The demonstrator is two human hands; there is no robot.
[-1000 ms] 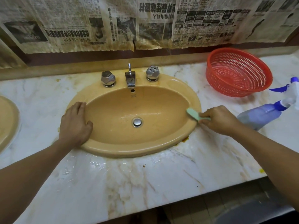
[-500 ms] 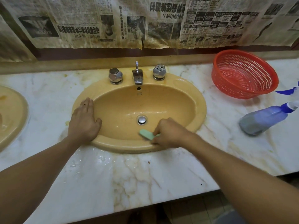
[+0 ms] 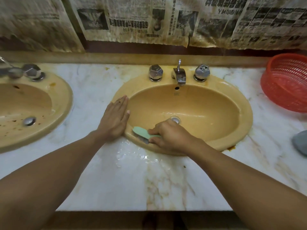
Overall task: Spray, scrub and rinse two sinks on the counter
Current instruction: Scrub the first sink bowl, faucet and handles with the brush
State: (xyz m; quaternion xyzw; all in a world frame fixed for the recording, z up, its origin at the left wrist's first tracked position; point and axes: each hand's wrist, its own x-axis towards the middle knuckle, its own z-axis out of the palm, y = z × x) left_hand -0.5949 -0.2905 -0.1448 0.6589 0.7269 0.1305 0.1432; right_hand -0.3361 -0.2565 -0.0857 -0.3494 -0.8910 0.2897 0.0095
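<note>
pose: right grip (image 3: 167,138) is clasping the green brush (image 3: 141,132), pressing it on the sink (image 3: 245,123) near wall | left grip (image 3: 116,120) is lying flat, fingers straight, on its left rim | hidden: right grip is covering part of the drain (image 3: 175,119); grey-blue object (image 3: 300,143) is being cut off at right | around: second sink (image 3: 63,100) is sitting left on the bench (image 3: 126,180), red basket (image 3: 285,83) right

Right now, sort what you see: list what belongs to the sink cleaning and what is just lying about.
For the job: the brush, held in the right hand, against the near edge of the right sink; the left hand, flat on that rim; the left sink; the tap; the bottle at the right edge.
Lying about: the red basket; the newspaper on the wall.
</note>
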